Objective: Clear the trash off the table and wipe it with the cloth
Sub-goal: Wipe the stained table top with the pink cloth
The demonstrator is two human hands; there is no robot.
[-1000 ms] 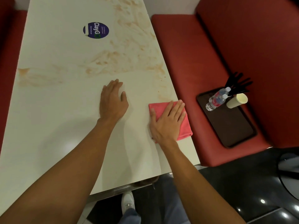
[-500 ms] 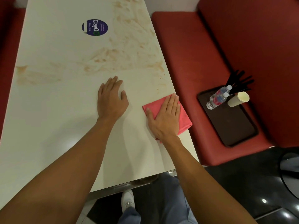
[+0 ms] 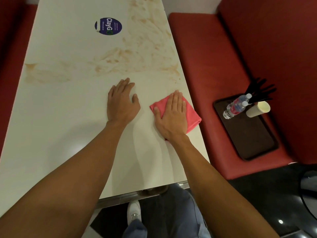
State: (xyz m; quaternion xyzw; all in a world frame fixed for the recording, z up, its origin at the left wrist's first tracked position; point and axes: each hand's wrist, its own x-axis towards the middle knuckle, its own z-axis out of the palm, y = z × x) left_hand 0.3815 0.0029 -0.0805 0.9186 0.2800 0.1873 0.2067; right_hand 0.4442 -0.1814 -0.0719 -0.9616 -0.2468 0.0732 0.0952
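The cloth has slid forward along the table's right edge under the right hand, whose fingers lie flat and spread on it; the left hand rests open, bracing mid-table. Best press evenly and sweep toward the stains near the far right edge.
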